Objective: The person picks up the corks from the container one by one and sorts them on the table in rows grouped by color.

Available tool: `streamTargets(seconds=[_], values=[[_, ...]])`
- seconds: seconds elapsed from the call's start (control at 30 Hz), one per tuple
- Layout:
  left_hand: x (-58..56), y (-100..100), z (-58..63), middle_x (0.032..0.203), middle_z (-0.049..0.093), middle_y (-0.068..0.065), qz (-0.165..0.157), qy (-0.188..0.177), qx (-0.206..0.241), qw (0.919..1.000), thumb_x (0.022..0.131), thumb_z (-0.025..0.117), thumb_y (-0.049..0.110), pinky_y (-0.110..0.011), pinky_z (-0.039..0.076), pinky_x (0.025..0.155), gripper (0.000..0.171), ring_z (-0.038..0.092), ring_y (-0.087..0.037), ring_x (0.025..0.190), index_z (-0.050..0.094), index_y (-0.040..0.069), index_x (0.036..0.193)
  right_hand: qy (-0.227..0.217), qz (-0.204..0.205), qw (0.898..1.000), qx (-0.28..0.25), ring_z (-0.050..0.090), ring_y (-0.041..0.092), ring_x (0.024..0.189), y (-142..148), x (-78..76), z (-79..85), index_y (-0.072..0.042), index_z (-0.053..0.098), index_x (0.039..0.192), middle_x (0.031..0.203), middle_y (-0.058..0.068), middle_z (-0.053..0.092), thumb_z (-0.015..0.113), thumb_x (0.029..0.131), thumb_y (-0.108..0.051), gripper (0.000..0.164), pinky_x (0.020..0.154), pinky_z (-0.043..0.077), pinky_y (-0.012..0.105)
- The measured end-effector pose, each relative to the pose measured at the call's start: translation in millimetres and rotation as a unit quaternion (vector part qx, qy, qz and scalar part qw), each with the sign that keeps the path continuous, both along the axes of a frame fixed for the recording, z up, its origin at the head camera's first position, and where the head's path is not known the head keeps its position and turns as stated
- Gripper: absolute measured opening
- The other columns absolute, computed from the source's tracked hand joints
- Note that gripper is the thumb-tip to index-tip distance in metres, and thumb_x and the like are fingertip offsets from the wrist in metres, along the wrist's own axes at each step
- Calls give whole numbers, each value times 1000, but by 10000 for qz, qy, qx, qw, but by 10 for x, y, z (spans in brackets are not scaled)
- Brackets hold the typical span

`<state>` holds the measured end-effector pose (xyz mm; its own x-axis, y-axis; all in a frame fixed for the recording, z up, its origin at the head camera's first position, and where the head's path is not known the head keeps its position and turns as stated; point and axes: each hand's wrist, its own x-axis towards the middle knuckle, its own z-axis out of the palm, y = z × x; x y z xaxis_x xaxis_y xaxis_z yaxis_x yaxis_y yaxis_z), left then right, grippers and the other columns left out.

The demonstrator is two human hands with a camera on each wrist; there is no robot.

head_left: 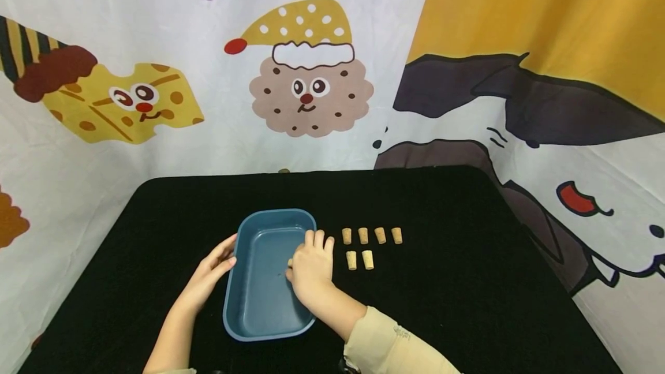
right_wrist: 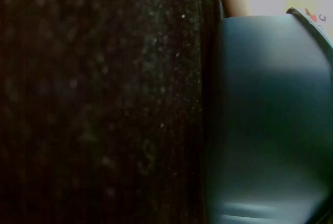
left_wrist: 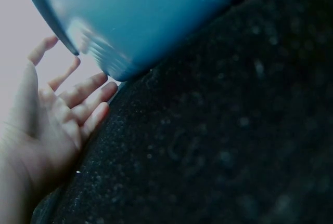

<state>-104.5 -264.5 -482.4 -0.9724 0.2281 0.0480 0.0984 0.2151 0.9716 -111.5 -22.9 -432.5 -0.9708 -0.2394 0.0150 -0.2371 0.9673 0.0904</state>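
A blue rectangular tray (head_left: 270, 328) lies on the black cloth. My left hand (head_left: 215, 264) is at its left side, thumb and fingers extended against the rim; in the left wrist view those fingers reach to the tray's outer wall (left_wrist: 151, 21). Over the tray's right side, my right hand (head_left: 314, 264) bends inward and pinches a small cork (head_left: 290, 262), only partly visible past the thumb and fingers. The right wrist view shows the tray's wall (right_wrist: 276, 115) up close but not the right hand's fingers. Just right of that hand stand several tapered corks (head_left: 363, 236) in two rows.
The table's black cloth (head_left: 457, 305) extends around the tray on all sides. Behind and beside the table hangs a white curtain (head_left: 171, 22) printed with cartoon figures. The front row holds two corks (head_left: 351, 260), nearest the right hand.
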Motion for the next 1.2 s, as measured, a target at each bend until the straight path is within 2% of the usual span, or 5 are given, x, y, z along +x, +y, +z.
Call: streamTargets(seconds=[0.13, 0.47, 0.63, 0.97, 1.2], values=[[1, -4, -1, 143, 42, -19, 27, -29, 5, 10000, 102, 46, 20, -26, 42, 91, 51, 51, -5, 116, 31, 10, 149, 18, 33, 9999, 138, 31, 32, 118, -12, -3, -3, -11, 70, 99, 115, 9, 42, 63, 82, -59, 52, 99, 24, 51], [-3, -2, 6, 144, 41, -19, -2, -29, 40, 10000, 102, 46, 20, -26, 42, 92, 50, 50, -6, 117, 32, 10, 149, 46, 55, 9996, -285, 33, 31, 111, 13, -2, -28, -11, 69, 91, 112, 9, 43, 67, 80, -57, 47, 97, 25, 51], [3, -6, 7, 144, 40, -18, 22, -49, 12, 10000, 102, 45, 20, -25, 41, 93, 50, 49, -5, 118, 32, 11, 149, -37, 118, 9994, -321, 34, 31, 111, 20, -6, -18, -12, 69, 94, 111, 10, 44, 66, 81, -56, 46, 96, 26, 51], [11, 3, 9, 145, 40, -19, -3, 1, 52, 10000, 102, 45, 19, -23, 41, 92, 50, 49, -4, 118, 32, 10, 149, -62, 294, 9990, -334, 36, 30, 106, 42, 7, -13, -23, 70, 104, 109, 9, 46, 68, 81, -54, 39, 92, 28, 51], [9, 5, 0, 144, 40, -19, 31, 28, 18, 10000, 102, 45, 18, -23, 41, 92, 49, 49, -4, 118, 33, 10, 149, 30, 335, 9979, -557, 37, 29, 102, 48, 2, -16, -24, 71, 97, 106, 8, 47, 71, 81, -44, 26, 90, 29, 50]])
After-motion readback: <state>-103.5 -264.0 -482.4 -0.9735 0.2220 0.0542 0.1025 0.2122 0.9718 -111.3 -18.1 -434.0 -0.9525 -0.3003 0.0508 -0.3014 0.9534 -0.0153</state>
